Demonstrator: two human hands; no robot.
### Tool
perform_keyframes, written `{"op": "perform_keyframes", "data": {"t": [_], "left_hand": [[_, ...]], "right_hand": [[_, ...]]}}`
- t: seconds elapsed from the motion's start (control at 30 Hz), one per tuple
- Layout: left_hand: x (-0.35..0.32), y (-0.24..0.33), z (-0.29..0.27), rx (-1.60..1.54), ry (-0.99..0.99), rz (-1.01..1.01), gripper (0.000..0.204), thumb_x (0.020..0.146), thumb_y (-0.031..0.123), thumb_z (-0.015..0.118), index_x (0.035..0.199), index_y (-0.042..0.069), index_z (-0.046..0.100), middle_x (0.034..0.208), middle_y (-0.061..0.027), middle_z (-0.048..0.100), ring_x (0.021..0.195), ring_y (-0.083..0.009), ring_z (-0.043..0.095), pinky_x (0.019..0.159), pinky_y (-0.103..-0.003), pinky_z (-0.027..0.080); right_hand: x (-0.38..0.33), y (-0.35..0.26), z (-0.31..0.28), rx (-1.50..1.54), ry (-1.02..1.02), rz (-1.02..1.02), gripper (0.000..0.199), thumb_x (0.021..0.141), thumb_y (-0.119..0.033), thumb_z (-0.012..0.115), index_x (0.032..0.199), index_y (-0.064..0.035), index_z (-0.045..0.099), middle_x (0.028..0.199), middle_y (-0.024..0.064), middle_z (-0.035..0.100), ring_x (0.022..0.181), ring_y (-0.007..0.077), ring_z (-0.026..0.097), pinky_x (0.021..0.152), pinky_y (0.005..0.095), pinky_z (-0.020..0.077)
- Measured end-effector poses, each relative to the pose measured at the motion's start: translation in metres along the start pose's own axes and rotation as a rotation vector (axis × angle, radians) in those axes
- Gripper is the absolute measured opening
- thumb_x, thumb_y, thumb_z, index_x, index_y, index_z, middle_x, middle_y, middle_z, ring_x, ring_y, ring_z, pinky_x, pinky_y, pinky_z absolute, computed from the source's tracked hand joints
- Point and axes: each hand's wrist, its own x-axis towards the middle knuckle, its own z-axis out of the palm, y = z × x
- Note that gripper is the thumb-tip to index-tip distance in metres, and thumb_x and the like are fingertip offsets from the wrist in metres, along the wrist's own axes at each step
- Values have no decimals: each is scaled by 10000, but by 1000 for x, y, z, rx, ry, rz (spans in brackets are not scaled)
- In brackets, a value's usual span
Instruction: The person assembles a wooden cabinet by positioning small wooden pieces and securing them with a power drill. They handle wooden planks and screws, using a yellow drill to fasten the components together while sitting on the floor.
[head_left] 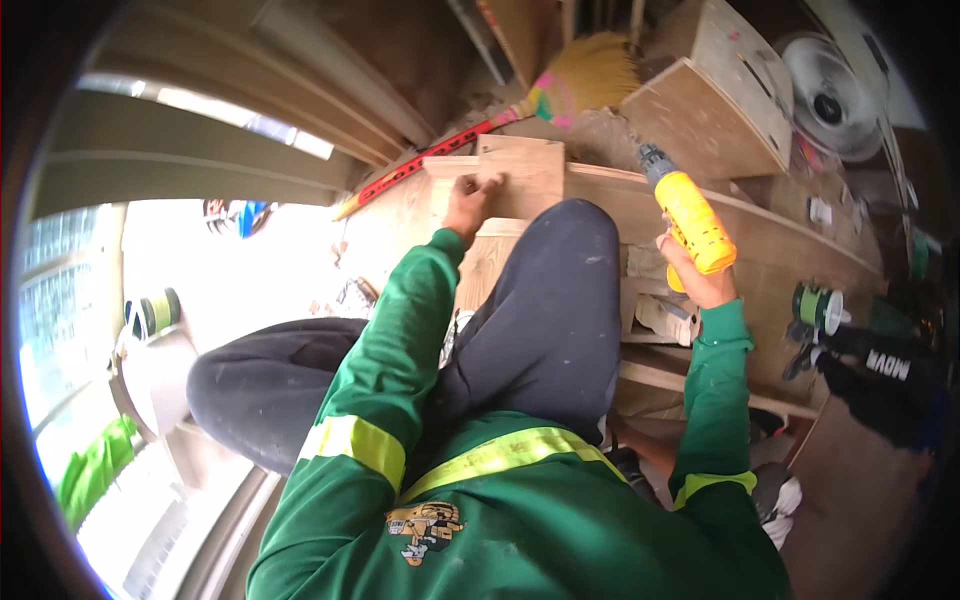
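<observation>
My right hand (697, 275) is wrapped round the handle of a yellow cordless drill (705, 222). The drill's dark chuck points away from me, up and to the left, above a long wooden board (740, 212). My left hand (468, 208), its fingers curled, holds the left side of a short, light wooden board (530, 172). That short board lies across the wooden pieces in front of my raised knee. Whether anything small sits under my left fingers is hidden.
A red level (420, 172) and a straw broom (585, 85) lie beyond the boards. At the far right are a wooden box (705, 120) and a round fan-like thing (826, 105). Spools of green line (820, 308) (153, 312) stand on both sides.
</observation>
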Motion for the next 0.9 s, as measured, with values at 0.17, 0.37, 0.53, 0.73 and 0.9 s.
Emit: {"op": "perform_keyframes", "data": {"t": [0.17, 0.37, 0.53, 0.73, 0.9], "left_hand": [[-24, 24, -11, -179, -280, -219, 462, 950, 371, 656, 1292, 82, 543, 1283, -61, 536, 1140, -221, 577, 968, -459, 541], [-23, 15, -16, -292, -404, -135, 304, 1006, 293, 607, 1207, 70, 559, 1158, -38, 602, 1054, -194, 612, 909, -399, 533], [-33, 10, -14, -342, -423, -138, 412, 1015, 331, 576, 1299, 36, 529, 1263, -97, 613, 1111, -240, 613, 1000, -404, 484], [-47, 14, -1, -322, -482, -277, 538, 1010, 401, 559, 1390, 31, 471, 1309, -157, 605, 1172, -281, 598, 1026, -425, 466], [-43, 13, -19, -266, -427, -249, 528, 1020, 402, 533, 1390, 29, 478, 1285, -163, 619, 1146, -290, 612, 1013, -426, 474]], "right_hand": [[-35, 118, 1, -95, -26, -180, 418, 811, -121, 733, 1168, -5, 550, 1054, 157, 650, 968, 323, 633, 857, 385, 503], [-12, 150, 95, -847, 10, 78, 494, 746, -94, 774, 1173, -52, 529, 1163, 159, 562, 1113, 323, 585, 941, 448, 414], [26, 172, 176, -946, 189, 115, 445, 767, -218, 775, 1127, -85, 551, 1118, 112, 555, 1058, 264, 583, 901, 416, 417], [15, 192, 195, -760, 183, 63, 382, 786, -261, 765, 1065, -79, 577, 1051, 122, 576, 1003, 293, 611, 836, 445, 475], [-18, 165, 99, -396, 209, -77, 259, 861, -189, 695, 1074, -75, 600, 1076, 187, 604, 1006, 400, 622, 846, 455, 510]]}}
